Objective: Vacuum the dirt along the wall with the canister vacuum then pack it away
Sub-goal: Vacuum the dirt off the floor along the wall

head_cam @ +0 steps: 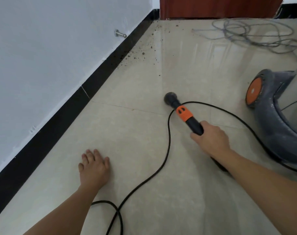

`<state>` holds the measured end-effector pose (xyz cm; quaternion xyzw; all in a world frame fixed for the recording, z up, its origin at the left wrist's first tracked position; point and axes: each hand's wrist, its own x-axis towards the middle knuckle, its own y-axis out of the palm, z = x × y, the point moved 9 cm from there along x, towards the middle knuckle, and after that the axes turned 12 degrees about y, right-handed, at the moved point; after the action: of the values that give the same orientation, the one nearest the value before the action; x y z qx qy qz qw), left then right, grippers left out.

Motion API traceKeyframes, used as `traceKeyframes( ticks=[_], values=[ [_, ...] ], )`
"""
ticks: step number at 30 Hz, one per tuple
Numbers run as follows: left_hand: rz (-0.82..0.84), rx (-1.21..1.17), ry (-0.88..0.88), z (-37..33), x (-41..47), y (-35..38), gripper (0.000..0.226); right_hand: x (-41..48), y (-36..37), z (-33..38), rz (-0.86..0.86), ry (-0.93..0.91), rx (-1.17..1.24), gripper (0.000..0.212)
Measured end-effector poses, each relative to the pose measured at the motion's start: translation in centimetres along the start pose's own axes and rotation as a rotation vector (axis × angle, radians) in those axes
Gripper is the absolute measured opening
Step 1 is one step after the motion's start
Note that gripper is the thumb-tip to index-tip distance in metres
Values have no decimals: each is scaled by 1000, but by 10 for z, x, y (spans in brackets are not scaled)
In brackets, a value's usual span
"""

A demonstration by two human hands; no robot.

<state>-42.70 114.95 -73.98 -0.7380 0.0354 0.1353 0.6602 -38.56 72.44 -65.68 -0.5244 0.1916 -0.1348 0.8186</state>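
Fingers (205, 124) of the right hand (210, 138) clamp the vacuum wand (184, 114); left hand (93, 167) rests flat, fingers straight.

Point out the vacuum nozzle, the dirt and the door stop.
vacuum nozzle (171, 99), head view, its round dark brush end.
dirt (142, 53), head view, the densest scatter of crumbs.
door stop (120, 34), head view, its metal stem.
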Motion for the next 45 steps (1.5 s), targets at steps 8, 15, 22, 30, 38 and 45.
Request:
traceKeyframes(
  ticks=[8,15,22,30,38,45],
  values=[
    [-117,-16,180,-59,44,-12,48,-2,21,28,19,-109,-108,33],
    [-109,-55,274,-118,129,-30,58,66,19,54,-24,-97,-143,34],
    [-207,-101,146,-141,231,-42,65,163,7,69,-74,-27,-65,33],
    [-183,-103,123,-141,244,-41,68,215,38,150,64,0,85,28],
    [-126,-68,91,-139,246,-37,69,266,34,148,224,307,568,21],
    [-146,-28,72,-138,249,-36,69,315,47,175,340,428,897,22]
  ],
)
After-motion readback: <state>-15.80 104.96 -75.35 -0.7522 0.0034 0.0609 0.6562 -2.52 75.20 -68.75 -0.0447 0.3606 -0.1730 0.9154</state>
